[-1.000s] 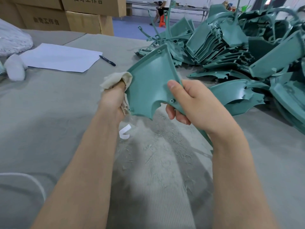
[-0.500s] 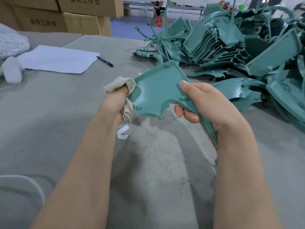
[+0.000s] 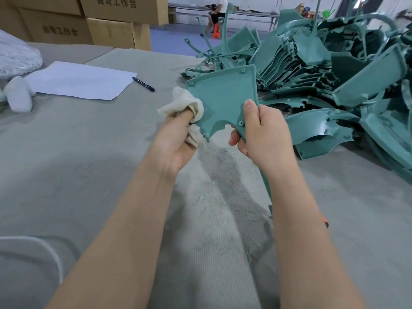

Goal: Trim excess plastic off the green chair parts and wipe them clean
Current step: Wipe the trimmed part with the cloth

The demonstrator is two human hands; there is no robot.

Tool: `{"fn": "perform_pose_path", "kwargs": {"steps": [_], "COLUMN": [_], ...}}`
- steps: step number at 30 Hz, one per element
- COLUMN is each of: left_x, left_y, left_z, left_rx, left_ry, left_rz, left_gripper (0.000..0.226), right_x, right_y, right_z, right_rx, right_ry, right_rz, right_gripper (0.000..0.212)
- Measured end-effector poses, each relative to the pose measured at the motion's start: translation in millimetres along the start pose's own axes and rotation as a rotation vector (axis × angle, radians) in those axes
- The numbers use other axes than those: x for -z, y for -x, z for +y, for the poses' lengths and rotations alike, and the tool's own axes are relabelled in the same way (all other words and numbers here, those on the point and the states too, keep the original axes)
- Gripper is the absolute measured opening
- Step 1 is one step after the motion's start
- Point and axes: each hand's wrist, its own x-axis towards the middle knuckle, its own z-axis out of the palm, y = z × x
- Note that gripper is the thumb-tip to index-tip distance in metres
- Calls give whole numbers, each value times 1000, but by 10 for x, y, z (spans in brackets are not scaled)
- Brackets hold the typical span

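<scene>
1. Cardboard boxes stand stacked at the far left corner behind the table. They are closed, so their contents cannot be told.
2. Below them a white bundle lies at the left edge of the view, with a small white lump just in front of it.
3. A sheet of paper lies flat on the grey table cover. A pen rests just beside its right corner.
4. The grey cover shows wide between the sheet and the left forearm. A white cord curves over it near the bottom left.
5. The left hand grips a cream cloth. Its fingers are curled round the cloth, and the thumb, wrapped in it, presses on the left edge of the chair part.
6. The green chair part is held above the table between the two hands. It is tilted so that its hollow inner face looks towards the camera, with its broad end away from the person.
7. Pale shavings lie scattered on the cover under and between the forearms.
8. The right hand grips the part's lower right edge, thumb on the front face and fingers curled behind.
9. A pile of green chair parts fills the right side of the table, near the held part but apart from it. The pile runs out past the right edge of the view.
10. Beyond the table's far edge lies blue floor.
</scene>
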Motion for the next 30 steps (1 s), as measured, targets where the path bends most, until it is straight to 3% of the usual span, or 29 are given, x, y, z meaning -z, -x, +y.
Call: {"fn": "perform_pose_path", "kwargs": {"steps": [3,6,9,12,16,19,21,25,28,30], "left_x": [-21,41,132,50,-162,-180,-186,-201,-204,-211], "left_y": [-34,-64,-66,-11,110,152,123,100,152,151], "left_z": [-13,5,85,69,-111,-35,-24,-149,-132,-146], "left_rx": [-51,58,90,-29,0,128,123,-38,25,65], "left_ry": [-94,90,277,123,-115,240,307,31,133,190], "left_rz": [105,155,89,56,-225,-390,-389,-351,-379,-405], "left_gripper": [18,19,9,24,14,30,37,37,19,33], "right_x": [27,39,94,89,-9,-10,-58,-133,-94,-79], "right_y": [9,27,-7,-46,-48,-52,-25,15,12,14], "right_z": [-10,-15,13,68,79,60,28,-40,-47,-46], "right_rx": [-6,-26,-43,-57,-31,-26,10,112,119,118], "right_ry": [-86,-173,-216,-184,-109,-141,-100,20,38,28], "right_rz": [-20,-58,6,115,157,209,230,300,326,341], "right_gripper": [43,41,42,48,43,40,41,44,46,46]}}
